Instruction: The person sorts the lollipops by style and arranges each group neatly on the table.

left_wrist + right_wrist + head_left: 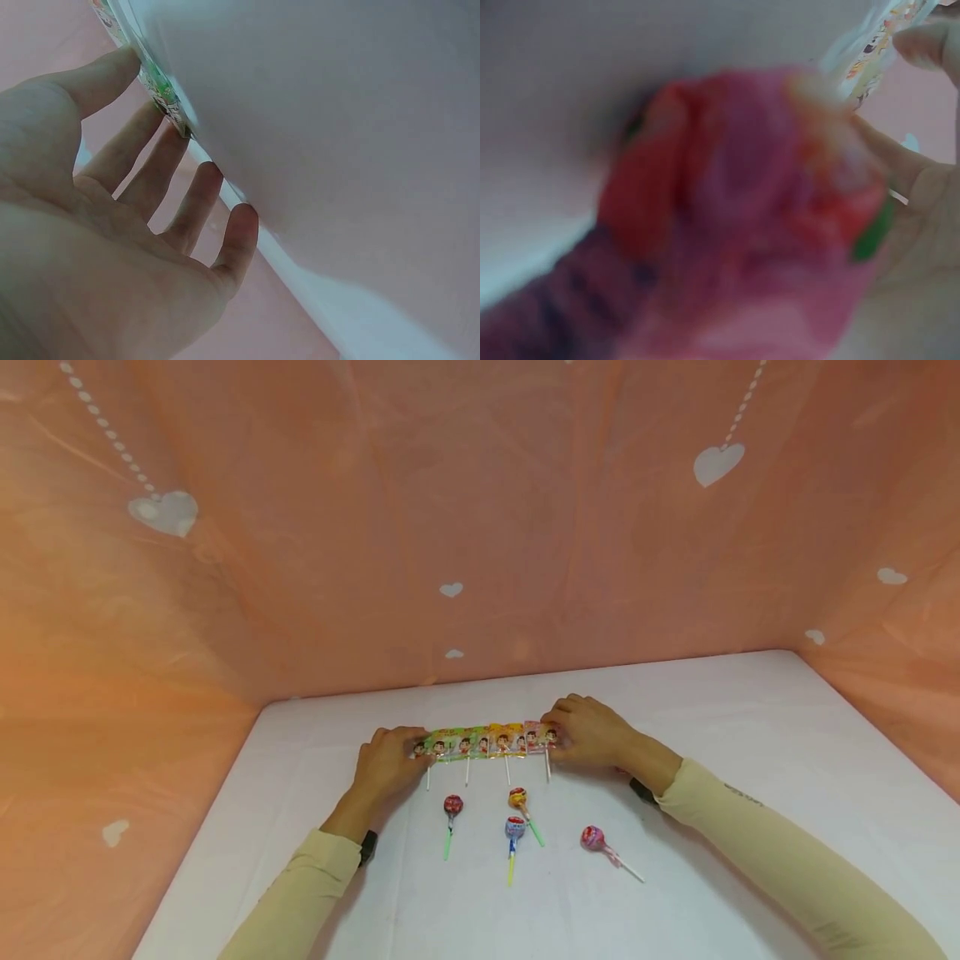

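A row of several flat wrapped lollipops (467,745), green, yellow and pink with white sticks toward me, lies on the white table. At its left end my left hand (390,766) touches the green packet with thumb and fingertips. The left wrist view shows these fingers (196,202) spread and nearly straight beside the packet edge. My right hand (592,732) touches the pink packet at the right end, thumb and index finger at its edge. In the right wrist view, a blurred pink-red wrapped lollipop (742,195) hides much of that hand.
Nearer me lie round lollipops: a dark red one (453,806), a yellow one (518,798), a blue one (514,828) and a pink one (592,838). The yellow and blue ones lie close together. An orange cloth backdrop (525,527) with white hearts rises behind the table.
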Tool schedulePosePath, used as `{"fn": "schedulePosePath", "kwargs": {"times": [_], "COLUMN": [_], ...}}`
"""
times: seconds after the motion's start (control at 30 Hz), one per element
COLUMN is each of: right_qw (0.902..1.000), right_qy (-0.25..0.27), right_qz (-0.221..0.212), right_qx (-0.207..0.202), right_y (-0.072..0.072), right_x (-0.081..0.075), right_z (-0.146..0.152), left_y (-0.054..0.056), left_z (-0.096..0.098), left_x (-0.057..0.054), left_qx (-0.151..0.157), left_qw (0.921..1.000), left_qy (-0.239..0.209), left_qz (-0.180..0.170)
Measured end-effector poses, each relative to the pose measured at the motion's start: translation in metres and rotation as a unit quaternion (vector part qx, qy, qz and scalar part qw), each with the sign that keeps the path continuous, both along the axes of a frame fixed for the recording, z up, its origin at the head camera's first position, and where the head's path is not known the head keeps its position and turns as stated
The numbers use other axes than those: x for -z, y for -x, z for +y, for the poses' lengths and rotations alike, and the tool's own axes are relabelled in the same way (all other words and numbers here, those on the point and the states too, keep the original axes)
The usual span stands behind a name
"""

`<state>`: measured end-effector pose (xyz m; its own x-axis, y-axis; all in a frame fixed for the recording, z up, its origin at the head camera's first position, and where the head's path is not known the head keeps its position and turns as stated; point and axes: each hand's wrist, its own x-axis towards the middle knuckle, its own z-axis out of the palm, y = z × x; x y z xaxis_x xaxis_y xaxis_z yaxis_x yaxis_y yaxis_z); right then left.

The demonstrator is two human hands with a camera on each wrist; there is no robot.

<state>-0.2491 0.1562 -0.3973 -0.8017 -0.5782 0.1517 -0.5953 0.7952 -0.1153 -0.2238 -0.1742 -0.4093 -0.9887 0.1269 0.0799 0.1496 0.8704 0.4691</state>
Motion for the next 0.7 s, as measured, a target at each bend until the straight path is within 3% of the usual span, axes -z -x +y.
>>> {"fn": "schedulePosePath", "kwargs": {"times": [0.3, 0.7], "right_qw": [0.9994, 0.9997], "right_qy": [-0.013, -0.02], "right_qz": [-0.03, -0.009], "right_qx": [0.01, 0.012], "right_y": [-0.0001, -0.0015], "right_x": [0.0079, 0.0074], "right_z": [0.0, -0.0021], "left_y": [0.0001, 0.0003], "left_z": [0.0012, -0.0008], "left_x": [0.0019, -0.0004], "left_qx": [0.0, 0.001], "left_qw": [1.0, 1.0], "left_qy": [0.0, 0.005], "left_qz": [-0.007, -0.003]}}
